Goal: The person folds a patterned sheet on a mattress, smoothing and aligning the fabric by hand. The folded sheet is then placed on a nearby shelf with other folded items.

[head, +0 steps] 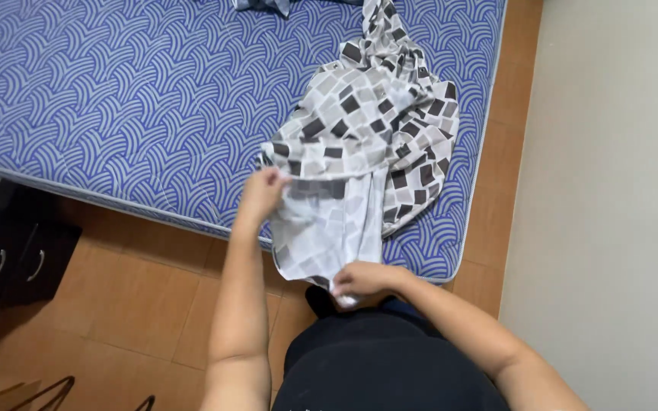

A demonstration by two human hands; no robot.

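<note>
Straightening step: left hand [262, 192] pinches the checkered cloth [367, 144] edge, right hand [361, 278] grips its near corner over the mattress [116, 99]; next needs an even pull apart

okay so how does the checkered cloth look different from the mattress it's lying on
The checkered cloth has grey, white and dark squares; the mattress has blue and white curved scales. The cloth is crumpled and hangs over the edge, gripped by the left hand and right hand; the mattress lies flat. Both are patterned fabric.
</note>
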